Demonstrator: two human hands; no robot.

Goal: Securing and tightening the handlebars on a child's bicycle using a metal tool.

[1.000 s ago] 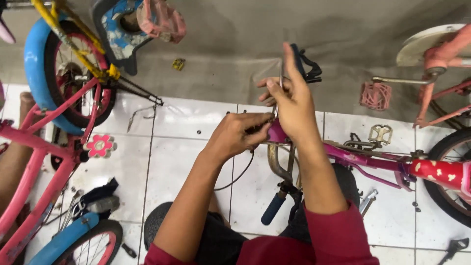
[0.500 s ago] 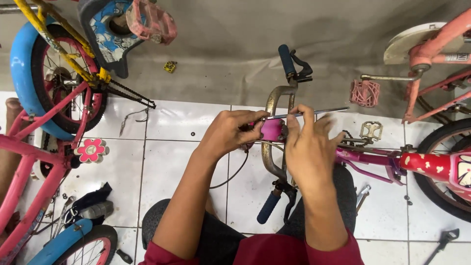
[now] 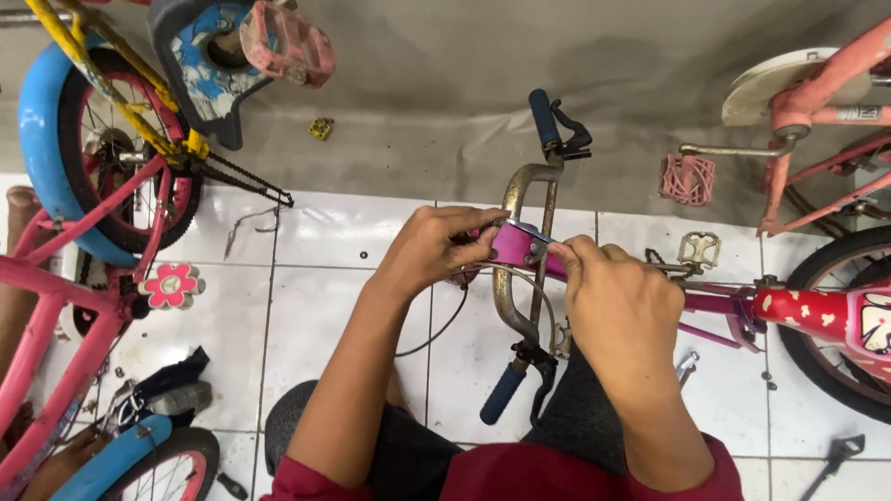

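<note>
Both hands close in on the pink metal stem clamp at the middle of the rusty handlebar.

The left hand [image 3: 436,246] now pinches the near end of the pink metal stem clamp [image 3: 520,244], fingers curled tight on it, and the right hand [image 3: 617,301], raised high a second ago, has dropped to grip the clamp's far side, so the work has settled onto that one joint. The rusty curved steel handlebar with blue grips [image 3: 520,278] lies crosswise over the white tiled floor [image 3: 334,232], the pink bicycle frame [image 3: 715,301] running right. Room is tight: the blue-tyred wheel [image 3: 56,139] crowds the left, the pink pedal [image 3: 688,178] and another wheel close the right; open tiles lie ahead.
</note>
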